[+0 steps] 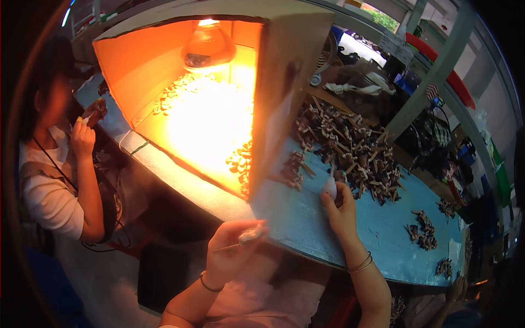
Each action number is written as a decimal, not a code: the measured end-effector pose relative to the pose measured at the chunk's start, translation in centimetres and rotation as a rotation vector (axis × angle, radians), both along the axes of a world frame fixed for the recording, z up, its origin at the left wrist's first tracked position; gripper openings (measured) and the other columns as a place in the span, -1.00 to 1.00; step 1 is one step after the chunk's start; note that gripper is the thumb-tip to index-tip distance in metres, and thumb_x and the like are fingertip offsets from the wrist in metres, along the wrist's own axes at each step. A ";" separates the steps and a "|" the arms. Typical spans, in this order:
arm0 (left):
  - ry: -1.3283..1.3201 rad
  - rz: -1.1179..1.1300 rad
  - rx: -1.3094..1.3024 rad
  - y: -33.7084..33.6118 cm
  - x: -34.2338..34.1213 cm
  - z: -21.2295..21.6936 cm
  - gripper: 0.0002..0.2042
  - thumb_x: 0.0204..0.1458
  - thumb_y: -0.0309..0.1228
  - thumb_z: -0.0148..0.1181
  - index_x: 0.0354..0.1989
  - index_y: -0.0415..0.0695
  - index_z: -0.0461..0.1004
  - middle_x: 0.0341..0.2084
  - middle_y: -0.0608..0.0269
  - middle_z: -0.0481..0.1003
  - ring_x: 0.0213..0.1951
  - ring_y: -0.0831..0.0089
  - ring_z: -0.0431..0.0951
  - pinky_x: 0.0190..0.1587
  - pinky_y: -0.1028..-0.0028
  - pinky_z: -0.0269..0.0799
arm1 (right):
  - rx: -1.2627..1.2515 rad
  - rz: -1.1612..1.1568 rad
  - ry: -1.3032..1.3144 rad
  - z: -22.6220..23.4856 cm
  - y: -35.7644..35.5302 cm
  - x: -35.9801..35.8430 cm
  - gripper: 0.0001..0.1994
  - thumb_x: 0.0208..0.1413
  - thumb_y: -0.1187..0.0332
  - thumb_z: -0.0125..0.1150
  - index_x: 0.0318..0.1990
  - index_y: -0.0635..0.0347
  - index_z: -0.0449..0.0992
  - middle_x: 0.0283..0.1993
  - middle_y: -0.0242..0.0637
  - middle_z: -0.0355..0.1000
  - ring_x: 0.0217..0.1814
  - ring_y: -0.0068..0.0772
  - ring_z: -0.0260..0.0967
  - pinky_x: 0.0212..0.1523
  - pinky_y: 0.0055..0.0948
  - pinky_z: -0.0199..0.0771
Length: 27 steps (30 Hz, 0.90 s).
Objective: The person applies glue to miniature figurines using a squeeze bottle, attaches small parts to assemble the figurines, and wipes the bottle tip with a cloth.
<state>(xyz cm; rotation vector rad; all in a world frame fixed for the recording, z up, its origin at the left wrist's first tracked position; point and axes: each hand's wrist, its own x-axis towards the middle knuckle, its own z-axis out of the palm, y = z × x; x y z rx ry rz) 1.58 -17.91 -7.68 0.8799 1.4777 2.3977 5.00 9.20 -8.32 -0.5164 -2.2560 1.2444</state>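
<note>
Pale clothing over the person's lap is filling six o'clock, nearest the camera. Just above it, toward seven, the left hand is curling its fingers around a small pale piece, and a thin stick is poking out leftward; blur is hiding exactly where the fingertips are touching. At four o'clock the right hand is grasping a white squeeze bottle, its narrow nozzle pointing upward; how hard those fingers are pressing, I cannot tell. Bottle and piece are sitting well apart.

For good handling, I judge, the left fingers should be supporting the piece by its stick or edges, while the right fingers should be pressing lightly and only once the nozzle is almost touching the piece.

Farther out, a blue tabletop is bearing a large heap of brown pieces with sticks near three o'clock, and a smaller cluster toward four. At eleven, a lamp is glowing inside a cardboard box, its glare washing out the pieces below. Toward nine, a co-worker is holding up a brown object. At two, a pale metal post is standing behind the heap.
</note>
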 end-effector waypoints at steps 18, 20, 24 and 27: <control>-0.171 0.198 0.222 -8.1 -1.5 0.1 -0.76 0.05 -0.65 0.02 -0.08 -0.29 0.29 -0.12 -0.03 0.43 -0.10 0.32 0.49 -0.06 0.37 0.47 | 0.842 0.489 0.255 9.0 -19.0 -3.3 -0.86 -0.09 0.48 0.15 -0.32 0.19 0.38 -0.41 -0.25 0.30 -0.41 -0.26 0.26 -0.37 -0.32 0.26; -0.167 0.293 0.148 -8.8 -1.4 0.8 -0.75 0.05 -0.52 0.05 -0.09 -0.28 0.29 -0.19 -0.01 0.45 -0.18 0.32 0.50 -0.14 0.38 0.47 | 1.008 0.454 0.060 6.4 -20.6 -8.5 -0.89 -0.10 0.44 0.10 -0.37 0.19 0.38 -0.43 -0.25 0.29 -0.37 -0.30 0.28 -0.39 -0.36 0.25; -0.181 0.378 0.039 -10.3 -1.6 0.3 -0.70 0.05 -0.41 0.06 -0.07 -0.28 0.28 -0.24 0.01 0.46 -0.27 0.34 0.50 -0.24 0.41 0.46 | 1.388 -0.046 -0.190 2.7 -20.5 -17.3 -0.88 -0.04 0.37 -0.01 -0.41 0.16 0.44 -0.42 -0.30 0.32 -0.29 -0.30 0.28 -0.34 -0.41 0.20; -0.205 0.393 0.017 -11.2 -1.4 0.9 -0.69 0.04 -0.45 0.04 -0.04 -0.28 0.26 -0.23 0.02 0.46 -0.25 0.35 0.50 -0.23 0.40 0.47 | 1.402 -0.077 -0.378 2.1 -19.9 -19.3 -0.86 -0.03 0.35 0.02 -0.49 0.02 0.53 -0.42 -0.28 0.43 -0.29 -0.33 0.36 -0.31 -0.38 0.27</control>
